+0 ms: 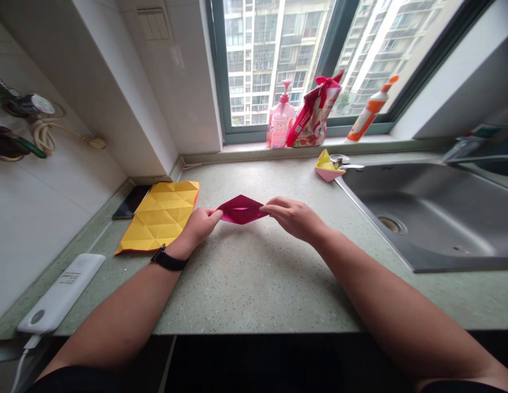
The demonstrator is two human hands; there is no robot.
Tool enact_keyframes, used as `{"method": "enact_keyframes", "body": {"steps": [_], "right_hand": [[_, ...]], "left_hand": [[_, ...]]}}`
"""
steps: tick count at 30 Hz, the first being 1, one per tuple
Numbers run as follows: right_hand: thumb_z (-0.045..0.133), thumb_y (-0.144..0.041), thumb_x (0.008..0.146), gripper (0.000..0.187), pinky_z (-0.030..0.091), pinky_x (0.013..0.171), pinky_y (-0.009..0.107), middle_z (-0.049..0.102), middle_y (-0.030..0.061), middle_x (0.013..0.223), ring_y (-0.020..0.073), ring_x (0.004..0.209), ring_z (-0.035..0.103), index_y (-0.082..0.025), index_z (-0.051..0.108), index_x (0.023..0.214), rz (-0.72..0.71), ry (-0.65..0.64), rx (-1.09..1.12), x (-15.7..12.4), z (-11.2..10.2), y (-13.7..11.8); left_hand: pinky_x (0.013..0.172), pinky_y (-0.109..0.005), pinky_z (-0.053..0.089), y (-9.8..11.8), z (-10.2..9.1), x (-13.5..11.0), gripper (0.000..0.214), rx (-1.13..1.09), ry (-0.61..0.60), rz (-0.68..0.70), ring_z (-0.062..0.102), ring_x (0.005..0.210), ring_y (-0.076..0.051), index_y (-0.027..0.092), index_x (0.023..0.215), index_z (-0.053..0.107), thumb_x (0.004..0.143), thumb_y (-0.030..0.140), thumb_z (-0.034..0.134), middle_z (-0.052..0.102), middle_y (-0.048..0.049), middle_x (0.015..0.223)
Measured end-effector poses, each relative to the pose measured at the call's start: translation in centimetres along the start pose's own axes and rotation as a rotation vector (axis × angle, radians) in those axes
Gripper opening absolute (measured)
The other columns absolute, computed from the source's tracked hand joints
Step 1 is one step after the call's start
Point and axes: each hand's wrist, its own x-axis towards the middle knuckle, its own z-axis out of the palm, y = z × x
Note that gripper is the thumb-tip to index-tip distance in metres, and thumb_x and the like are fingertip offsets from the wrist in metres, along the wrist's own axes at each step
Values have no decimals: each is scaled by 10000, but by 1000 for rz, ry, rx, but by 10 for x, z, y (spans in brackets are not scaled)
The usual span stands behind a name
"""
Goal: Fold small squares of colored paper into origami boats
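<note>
Between my two hands is a magenta folded paper (241,217), pointed at both ends, with a narrow slit in its middle. My left hand (200,225) is closed on its left tip, the thumb on the near side. At the right tip, the fingers of my right hand (293,216) pinch the paper. It is held just above the counter, above a soft shadow. Close to my left wrist, a creased yellow sheet (161,213) with an orange underside lies on the counter, partly over a dark flat object (131,203).
A small yellow and pink folded paper boat (330,168) sits by the corner of the steel sink (454,204). A white power bank (63,292) with a cable lies at left. Along the windowsill stand a pink pump bottle (281,120), a red bag (317,114) and an orange-and-white bottle (368,115).
</note>
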Motion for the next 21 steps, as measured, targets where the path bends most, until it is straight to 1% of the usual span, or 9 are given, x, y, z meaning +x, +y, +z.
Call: {"method": "enact_keyframes", "body": {"steps": [3, 6, 8, 9, 13, 14, 17, 21], "right_hand": [[525, -206, 1124, 287, 584, 805, 333, 801, 59, 1150, 188, 922, 744, -280, 788, 1209, 6, -13, 4, 0, -1, 2], [587, -282, 1112, 215, 548, 770, 315, 803, 54, 1064, 190, 871, 729, -266, 801, 1099, 72, -6, -21, -1, -1, 5], [602, -311, 1103, 208, 520, 748, 307, 801, 56, 1031, 197, 859, 721, -261, 799, 1058, 165, 42, -57, -2, -2, 7], [600, -321, 1102, 212, 507, 741, 304, 800, 59, 1031, 201, 861, 720, -260, 796, 1050, 216, 77, -78, -3, -3, 9], [582, -348, 1094, 232, 467, 705, 310, 788, 78, 1083, 220, 852, 712, -252, 791, 1069, 416, 207, -175, -6, -11, 20], [582, -346, 1087, 232, 461, 697, 315, 781, 84, 1091, 224, 843, 708, -248, 791, 1082, 466, 231, -200, -7, -14, 26], [583, -305, 1051, 229, 469, 715, 336, 765, 102, 1083, 255, 871, 703, -233, 795, 1101, 617, 283, -266, -13, -25, 47], [586, -201, 958, 230, 500, 771, 361, 765, 107, 1068, 289, 944, 696, -233, 801, 1031, 829, 314, -302, -27, -38, 79]], "left_hand": [[541, -295, 295, 0, 1, -1, 490, -32, -3, -2, 388, 538, -151, 244, 565, 404, 900, 579, 529, 408, 21, 523], [546, -294, 370, 0, 2, -2, 564, -70, -5, 1, 446, 517, -158, 246, 600, 440, 982, 660, 422, 457, 10, 517], [565, -295, 411, -1, 3, -3, 580, -87, -6, 15, 493, 528, -167, 242, 640, 490, 1009, 673, 367, 503, 1, 539], [571, -296, 421, -2, 4, -3, 578, -90, -7, 23, 512, 536, -172, 240, 655, 510, 1010, 674, 367, 522, -2, 549], [595, -305, 426, -3, 7, -3, 550, -68, -21, 62, 564, 572, -195, 239, 655, 540, 975, 678, 450, 572, -13, 569], [607, -309, 424, -2, 7, -3, 543, -51, -26, 75, 575, 586, -201, 239, 654, 546, 971, 671, 461, 587, -17, 578], [641, -318, 410, -2, 7, -5, 545, 71, -48, 129, 597, 618, -214, 238, 657, 551, 990, 649, 425, 617, -20, 598], [653, -320, 382, -2, 7, -6, 528, 184, -73, 177, 612, 647, -224, 237, 662, 543, 978, 646, 439, 633, -16, 620]]}}
